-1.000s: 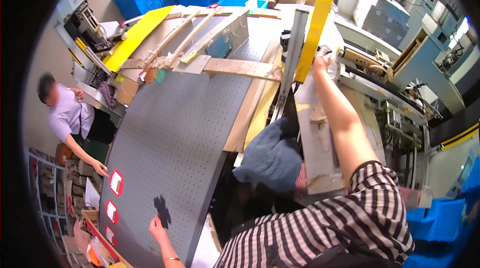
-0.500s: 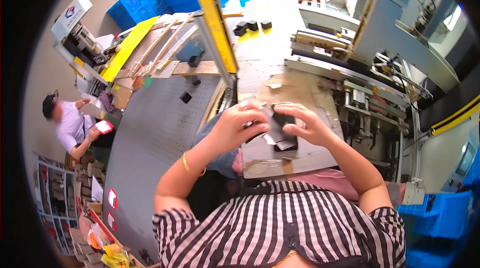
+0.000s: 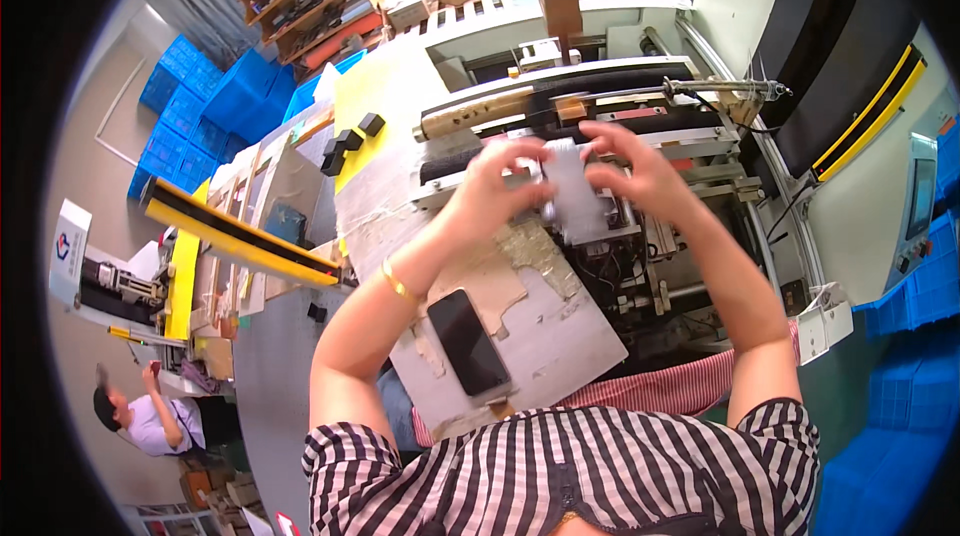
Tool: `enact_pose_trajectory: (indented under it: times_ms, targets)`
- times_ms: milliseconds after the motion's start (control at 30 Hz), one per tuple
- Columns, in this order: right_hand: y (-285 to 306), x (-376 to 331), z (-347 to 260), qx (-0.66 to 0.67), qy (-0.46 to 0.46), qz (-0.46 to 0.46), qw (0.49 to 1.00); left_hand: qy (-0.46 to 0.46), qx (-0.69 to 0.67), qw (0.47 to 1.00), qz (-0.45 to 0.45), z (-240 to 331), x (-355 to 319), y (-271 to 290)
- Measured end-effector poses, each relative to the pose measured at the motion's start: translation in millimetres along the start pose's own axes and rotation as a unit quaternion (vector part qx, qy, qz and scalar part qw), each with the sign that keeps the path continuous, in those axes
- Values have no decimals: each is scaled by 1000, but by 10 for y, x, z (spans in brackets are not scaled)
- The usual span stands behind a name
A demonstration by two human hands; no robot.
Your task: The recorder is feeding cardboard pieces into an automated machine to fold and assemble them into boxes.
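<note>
A pale grey-white rectangular piece, flat and blurred by motion, is between my two hands over the machine. The fingers of my left hand curl in at its left edge. At its upper right edge, my right hand grips it with bent fingers and thumb. Its underside is hidden, so I cannot tell whether it touches the machine. Nearer to me, a black phone lies face up on a worn grey board, apart from both hands.
The machine's rollers and rails extend beyond my hands. Several black blocks stand on a yellow strip at the back left. A yellow-black bar crosses the left side. Farther left is another person. Blue crates are stacked at right.
My view has turned right. Both hands have moved from over the dark phone on the board to the machine, with the pale piece between them. The phone now lies uncovered.
</note>
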State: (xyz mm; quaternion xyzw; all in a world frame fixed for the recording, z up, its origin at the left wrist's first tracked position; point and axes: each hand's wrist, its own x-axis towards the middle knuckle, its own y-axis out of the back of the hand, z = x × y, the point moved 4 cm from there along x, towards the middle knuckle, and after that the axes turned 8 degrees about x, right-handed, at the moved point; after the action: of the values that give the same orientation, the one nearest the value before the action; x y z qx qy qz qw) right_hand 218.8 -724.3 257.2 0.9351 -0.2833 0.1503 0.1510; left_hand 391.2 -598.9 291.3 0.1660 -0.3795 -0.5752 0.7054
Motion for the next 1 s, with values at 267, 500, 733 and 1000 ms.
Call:
enact_pose_trajectory:
  times_ms: [267, 500, 733, 1000]
  targets:
    - [905, 1556, 318, -29, 57, 44, 997, 9, 28, 996, 90, -682, 1631, 313]
    - [782, 1438, 3, 42, 225, 233, 945, -83, 138, 966, 204, -443, 1226, 459]
    - [-878, -236, -299, -32, 160, 55, 985, -62, 168, 956, 232, -438, -891, 800]
    - [-1805, -726, -543, 25, 95, -77, 992, 197, 34, 945, 258, -269, -3240, 1098]
